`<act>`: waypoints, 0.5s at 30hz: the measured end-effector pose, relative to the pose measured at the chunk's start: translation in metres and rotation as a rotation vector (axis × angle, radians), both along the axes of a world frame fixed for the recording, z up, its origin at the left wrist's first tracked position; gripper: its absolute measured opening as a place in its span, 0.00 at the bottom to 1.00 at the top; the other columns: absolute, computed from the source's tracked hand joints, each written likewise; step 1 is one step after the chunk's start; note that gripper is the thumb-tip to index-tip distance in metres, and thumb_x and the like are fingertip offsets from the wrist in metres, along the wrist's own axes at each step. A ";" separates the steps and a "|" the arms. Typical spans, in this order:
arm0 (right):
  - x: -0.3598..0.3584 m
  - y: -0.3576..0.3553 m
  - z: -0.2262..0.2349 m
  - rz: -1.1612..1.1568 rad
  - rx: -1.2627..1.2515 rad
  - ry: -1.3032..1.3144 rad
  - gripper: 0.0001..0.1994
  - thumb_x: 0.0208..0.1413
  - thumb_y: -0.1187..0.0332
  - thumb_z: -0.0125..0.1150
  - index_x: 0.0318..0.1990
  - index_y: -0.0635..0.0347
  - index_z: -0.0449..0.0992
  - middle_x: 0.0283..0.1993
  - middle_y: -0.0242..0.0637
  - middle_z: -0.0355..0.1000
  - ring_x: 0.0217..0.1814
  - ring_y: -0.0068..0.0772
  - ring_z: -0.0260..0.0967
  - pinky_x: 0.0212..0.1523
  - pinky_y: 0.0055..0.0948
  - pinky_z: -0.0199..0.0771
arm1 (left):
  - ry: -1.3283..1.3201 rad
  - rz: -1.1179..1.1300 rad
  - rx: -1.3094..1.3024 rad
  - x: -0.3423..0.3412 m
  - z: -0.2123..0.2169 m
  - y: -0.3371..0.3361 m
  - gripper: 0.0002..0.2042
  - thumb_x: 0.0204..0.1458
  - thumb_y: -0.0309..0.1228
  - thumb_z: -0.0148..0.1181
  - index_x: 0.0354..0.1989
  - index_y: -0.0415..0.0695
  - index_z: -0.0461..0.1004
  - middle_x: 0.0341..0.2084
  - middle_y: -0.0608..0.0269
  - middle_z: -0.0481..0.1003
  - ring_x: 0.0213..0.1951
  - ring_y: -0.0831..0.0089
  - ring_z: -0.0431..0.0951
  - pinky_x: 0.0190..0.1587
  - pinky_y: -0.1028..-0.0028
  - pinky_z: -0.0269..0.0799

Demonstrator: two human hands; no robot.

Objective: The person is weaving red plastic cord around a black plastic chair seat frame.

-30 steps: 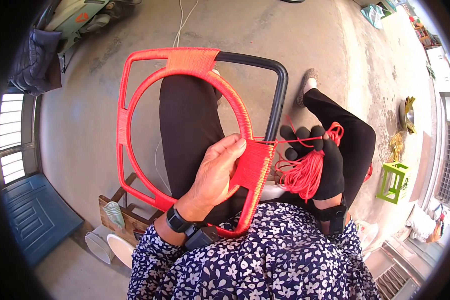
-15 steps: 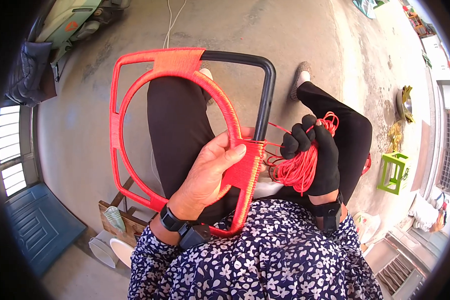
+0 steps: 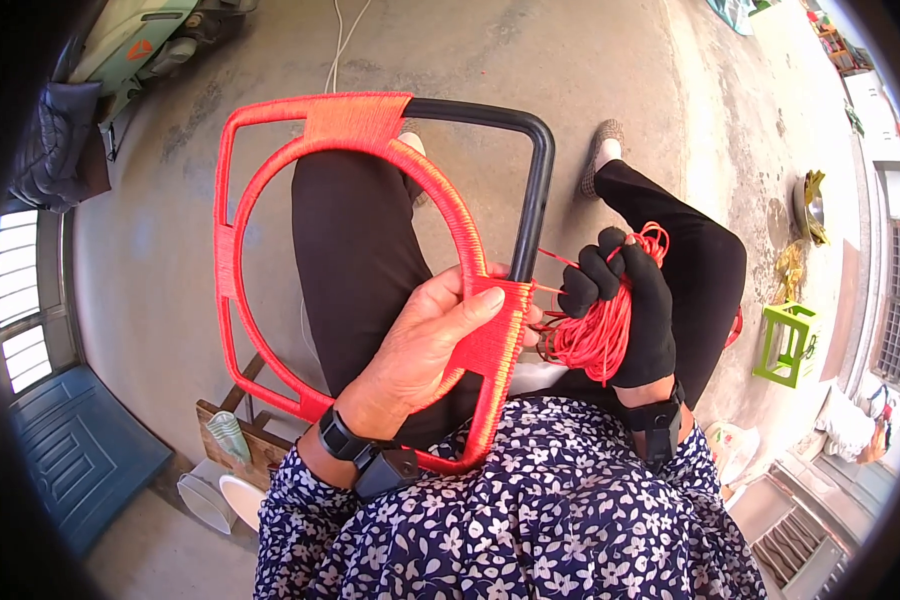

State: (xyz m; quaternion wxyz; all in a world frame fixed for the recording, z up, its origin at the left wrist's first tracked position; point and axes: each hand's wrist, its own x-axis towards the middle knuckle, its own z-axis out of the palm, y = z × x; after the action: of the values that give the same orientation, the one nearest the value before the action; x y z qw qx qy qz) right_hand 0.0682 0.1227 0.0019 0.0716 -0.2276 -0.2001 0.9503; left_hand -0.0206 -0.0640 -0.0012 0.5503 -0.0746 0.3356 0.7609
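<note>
Concrete yard | left hand still grips frame | gloved right hand holding cord, raised slightly

The left hand is laid palm-down, fingers extended toward 2 o'clock, thumb spread; a dark band is worn on its wrist. The right hand, gloved in black, is closed in a fist, fingers curled toward 10 o'clock.
</note>
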 end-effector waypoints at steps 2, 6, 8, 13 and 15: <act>0.003 0.003 -0.007 -0.004 -0.006 0.004 0.09 0.61 0.63 0.51 0.31 0.55 0.63 0.23 0.30 0.56 0.27 0.31 0.59 0.29 0.28 0.62 | 0.003 0.003 0.011 0.002 -0.001 0.001 0.14 0.62 0.29 0.50 0.53 0.39 0.64 0.42 0.46 0.76 0.40 0.59 0.80 0.41 0.68 0.78; 0.004 0.008 -0.008 -0.023 0.077 -0.006 0.09 0.60 0.63 0.52 0.31 0.54 0.63 0.20 0.28 0.53 0.22 0.28 0.55 0.25 0.25 0.57 | 0.040 0.004 0.016 0.003 -0.005 -0.001 0.14 0.62 0.30 0.50 0.53 0.38 0.65 0.41 0.46 0.76 0.39 0.58 0.81 0.41 0.67 0.79; 0.007 0.010 -0.010 -0.032 0.148 -0.040 0.08 0.60 0.63 0.52 0.31 0.54 0.63 0.20 0.28 0.52 0.22 0.28 0.54 0.24 0.25 0.57 | 0.044 0.004 0.019 0.006 -0.002 -0.003 0.13 0.62 0.31 0.50 0.51 0.38 0.66 0.40 0.46 0.76 0.38 0.58 0.81 0.40 0.66 0.80; 0.005 0.010 -0.002 0.009 0.204 -0.025 0.07 0.59 0.65 0.52 0.31 0.55 0.64 0.21 0.30 0.57 0.23 0.28 0.59 0.28 0.25 0.63 | 0.027 0.011 0.036 -0.002 0.002 -0.005 0.12 0.62 0.31 0.50 0.50 0.38 0.67 0.38 0.48 0.76 0.38 0.57 0.81 0.39 0.64 0.80; 0.003 0.005 0.013 0.004 0.398 -0.151 0.06 0.58 0.66 0.52 0.33 0.56 0.65 0.24 0.34 0.65 0.28 0.30 0.66 0.35 0.27 0.70 | 0.068 0.030 -0.005 -0.005 0.011 -0.007 0.11 0.62 0.31 0.50 0.49 0.38 0.67 0.37 0.48 0.76 0.39 0.56 0.81 0.39 0.63 0.80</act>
State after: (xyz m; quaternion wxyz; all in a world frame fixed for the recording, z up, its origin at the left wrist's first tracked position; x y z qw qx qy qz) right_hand 0.0707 0.1279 0.0147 0.0981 -0.2789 -0.3892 0.8724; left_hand -0.0259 -0.0715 0.0102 0.5269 -0.0550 0.3551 0.7702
